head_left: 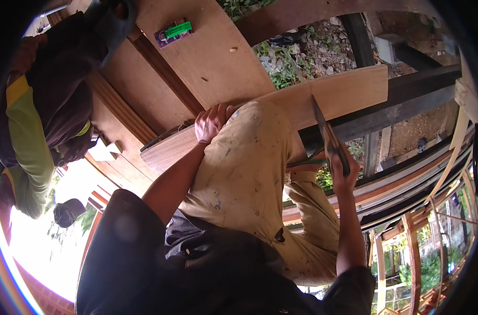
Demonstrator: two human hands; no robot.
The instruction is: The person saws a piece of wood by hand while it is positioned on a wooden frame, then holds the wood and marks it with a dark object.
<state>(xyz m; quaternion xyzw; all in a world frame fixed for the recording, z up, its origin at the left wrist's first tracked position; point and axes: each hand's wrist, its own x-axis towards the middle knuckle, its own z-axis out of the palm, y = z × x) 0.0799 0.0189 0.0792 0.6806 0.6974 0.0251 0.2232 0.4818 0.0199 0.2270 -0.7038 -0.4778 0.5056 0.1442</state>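
Hands (212, 124) (345, 167) hold plank (357, 90) and saw (329, 137) at edge (346, 114), gap (323, 47) beyond.

The board (349, 93) is wood, matt & pretty smooth, w/ thin ridgy lines at its L end, & the saw (322, 122) has a flat, dull blade that looks like metal. The pants (239, 157) are matt cloth w/ creases & lots of dk spots, & the shirt (218, 273) is matt cloth too. The big plank (202, 58) is smooth wood w/ a bit of shine, & the ground (328, 50) is v. rough & stony.
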